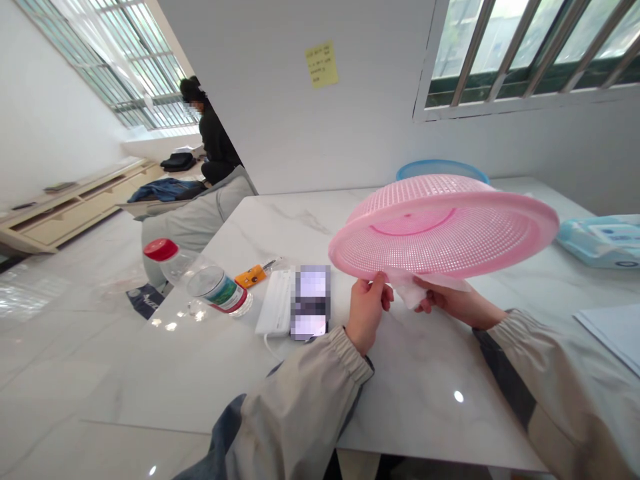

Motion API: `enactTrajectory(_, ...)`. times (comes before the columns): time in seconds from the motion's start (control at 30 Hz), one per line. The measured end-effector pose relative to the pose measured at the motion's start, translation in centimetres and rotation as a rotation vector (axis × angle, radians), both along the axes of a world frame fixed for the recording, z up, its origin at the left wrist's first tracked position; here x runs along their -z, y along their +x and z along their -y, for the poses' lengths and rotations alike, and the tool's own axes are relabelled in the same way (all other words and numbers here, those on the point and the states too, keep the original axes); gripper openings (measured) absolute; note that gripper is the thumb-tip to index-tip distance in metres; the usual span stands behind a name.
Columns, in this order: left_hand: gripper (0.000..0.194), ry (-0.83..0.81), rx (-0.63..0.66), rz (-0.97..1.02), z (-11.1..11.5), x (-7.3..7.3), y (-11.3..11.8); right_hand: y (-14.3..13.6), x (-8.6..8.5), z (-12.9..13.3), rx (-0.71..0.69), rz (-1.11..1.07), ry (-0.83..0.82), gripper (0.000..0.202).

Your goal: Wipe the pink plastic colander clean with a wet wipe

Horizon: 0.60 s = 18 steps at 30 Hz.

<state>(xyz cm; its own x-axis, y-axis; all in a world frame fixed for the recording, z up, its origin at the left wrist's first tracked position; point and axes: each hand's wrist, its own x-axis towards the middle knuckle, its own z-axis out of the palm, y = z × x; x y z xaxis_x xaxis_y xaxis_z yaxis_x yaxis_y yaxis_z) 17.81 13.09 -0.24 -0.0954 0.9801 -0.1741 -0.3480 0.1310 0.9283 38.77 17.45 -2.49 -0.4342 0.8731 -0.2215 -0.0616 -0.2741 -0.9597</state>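
Observation:
A pink mesh colander [440,250] is held up above the white table, tilted so that its hollow inside faces me. My left hand [367,307] pinches the near rim, thumb and fingers closed on it. To the right of it, my right hand [457,301] is closed on a thin white wipe [410,293] that lies against the underside of the same rim. Part of the wipe hangs down between the two hands. Some right-hand fingers are hidden behind the wipe and the rim.
Left of my hands lie a phone [311,303], a white box-like device [275,303] with a cable and an orange item [251,276]. A red-capped clear bottle [220,290] stands there too. A blue basin [443,168], wipes pack [603,240] and papers [613,333] are on the table. A person [217,137] sits far left.

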Motion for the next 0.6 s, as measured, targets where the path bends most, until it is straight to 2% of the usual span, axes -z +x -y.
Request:
enactTrajectory(0.33, 0.059, 0.030, 0.074, 0.001, 0.13, -0.26, 0.02, -0.28, -0.28, -0.23, -0.065, 0.040, -0.053, 0.057)
enactTrajectory(0.6, 0.060, 0.035, 0.069, -0.004, 0.15, -0.03, -0.05, -0.27, 0.18, -0.32, -0.072, 0.063, -0.039, 0.064)
